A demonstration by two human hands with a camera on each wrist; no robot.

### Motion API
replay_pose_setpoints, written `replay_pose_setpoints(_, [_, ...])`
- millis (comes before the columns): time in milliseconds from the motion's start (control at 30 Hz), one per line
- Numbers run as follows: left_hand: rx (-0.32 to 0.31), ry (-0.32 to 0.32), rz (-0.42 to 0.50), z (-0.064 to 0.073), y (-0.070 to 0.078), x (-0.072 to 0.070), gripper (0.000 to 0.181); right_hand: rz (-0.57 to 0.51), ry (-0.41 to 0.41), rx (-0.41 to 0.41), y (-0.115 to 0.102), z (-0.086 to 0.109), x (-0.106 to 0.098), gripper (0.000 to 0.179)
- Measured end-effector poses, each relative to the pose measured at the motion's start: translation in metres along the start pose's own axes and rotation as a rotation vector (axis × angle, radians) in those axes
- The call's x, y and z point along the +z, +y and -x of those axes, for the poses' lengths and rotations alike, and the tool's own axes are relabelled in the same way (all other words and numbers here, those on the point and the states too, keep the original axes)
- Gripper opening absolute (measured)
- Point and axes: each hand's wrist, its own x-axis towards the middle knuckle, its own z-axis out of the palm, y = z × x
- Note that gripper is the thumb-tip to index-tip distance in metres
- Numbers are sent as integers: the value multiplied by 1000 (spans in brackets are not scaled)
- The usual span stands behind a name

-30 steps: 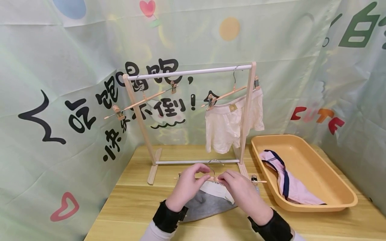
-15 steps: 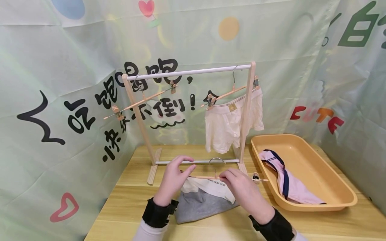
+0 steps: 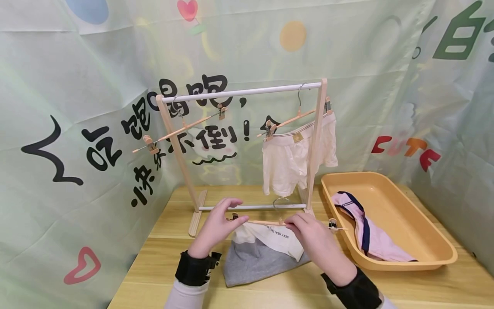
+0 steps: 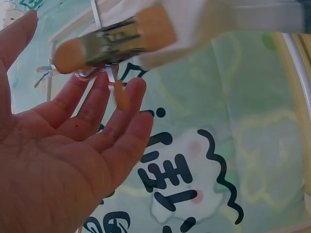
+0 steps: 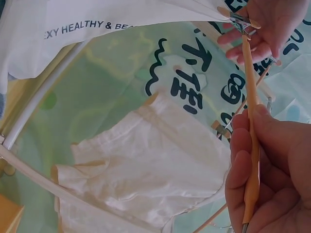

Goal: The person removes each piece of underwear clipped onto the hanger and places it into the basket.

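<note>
My right hand (image 3: 314, 240) grips the wooden bar of a clip hanger (image 5: 252, 131) near its middle, with the thumb and fingers curled round it. Grey underpants (image 3: 252, 262) with a white lettered waistband hang from the hanger's left clip (image 4: 112, 41). Their waistband droops on the right, away from the right clip (image 3: 332, 224), which has no cloth in it. Around the left clip my left hand (image 3: 212, 231) is spread with loose fingers, gripping nothing; its fingertips overlap the clip in the left wrist view.
Behind the hands stands a small wooden rack (image 3: 247, 92). White shorts (image 3: 287, 161) hang from a hanger at its right; a bare clip hanger (image 3: 185, 128) hangs at its left. On the right, an orange tray (image 3: 409, 219) holds a pink garment (image 3: 372, 238) with navy trim.
My left hand has left the hanger's middle and moved left to the left clip, its fingers opening. My right hand has kept its hold, and the hanger has shifted slightly right and up.
</note>
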Motion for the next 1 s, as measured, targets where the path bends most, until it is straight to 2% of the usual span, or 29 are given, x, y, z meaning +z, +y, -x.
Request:
replay_pose_setpoints(267, [-9, -9, 10, -1, -5, -1, 45, -23, -27, 20, 4, 0, -7, 16])
replay_pose_setpoints(533, [-22, -21, 15, -2, -7, -2, 38, -54, -21, 33, 6, -1, -10, 17])
replay_pose_setpoints(1000, [-12, 15, 88, -5, -8, -3, 26, -40, -13, 51, 7, -2, -14, 14])
